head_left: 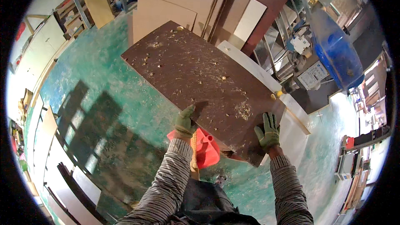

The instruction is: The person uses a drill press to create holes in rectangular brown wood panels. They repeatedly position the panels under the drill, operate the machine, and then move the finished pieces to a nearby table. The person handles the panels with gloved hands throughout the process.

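Observation:
A large dark brown board (196, 75) lies slantwise before me, strewn with wood chips and shavings. My left hand (184, 121), in a green glove, is at its near left edge and seems closed on that edge, though part of the fingers is hidden. My right hand (268, 132), gloved the same way, lies flat with fingers spread near the board's right end. Below the board's near edge shows a red plastic thing (206, 150) with a round opening. A yellowish strip (193, 152) hangs beside it, close to my left wrist.
Brown and pale panels (175, 0) lean upright behind the board. A white panel (250, 68) extends beyond its far right edge. To the right stands a machine with a blue plastic cover (339, 56). More boards (79, 183) lie at left on the green floor (137, 108).

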